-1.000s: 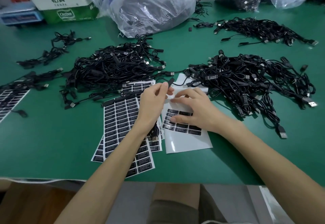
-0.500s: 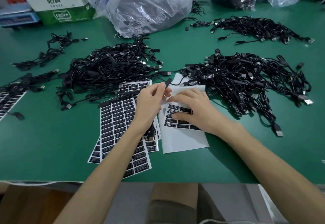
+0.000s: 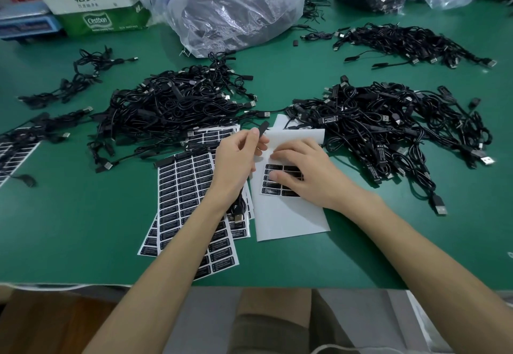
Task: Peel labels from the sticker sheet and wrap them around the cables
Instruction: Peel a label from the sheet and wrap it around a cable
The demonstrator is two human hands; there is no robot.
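The sticker sheet (image 3: 291,215), glossy white and mostly stripped, lies under the right hand (image 3: 302,173), whose straight fingers press flat over the few black rectangular labels (image 3: 270,190). Just left of those fingertips the left hand (image 3: 236,165) pinches a small black tab (image 3: 263,129); whether it is a label or a cable part I cannot tell. Peeling looks in hand; next a nail must lift one label's edge. Tangled matte cables (image 3: 388,120) heap beyond the fingers.

Matt green table mat (image 3: 69,215), glossy white paper sticker sheet (image 3: 288,220), crinkled clear plastic bag (image 3: 249,6).
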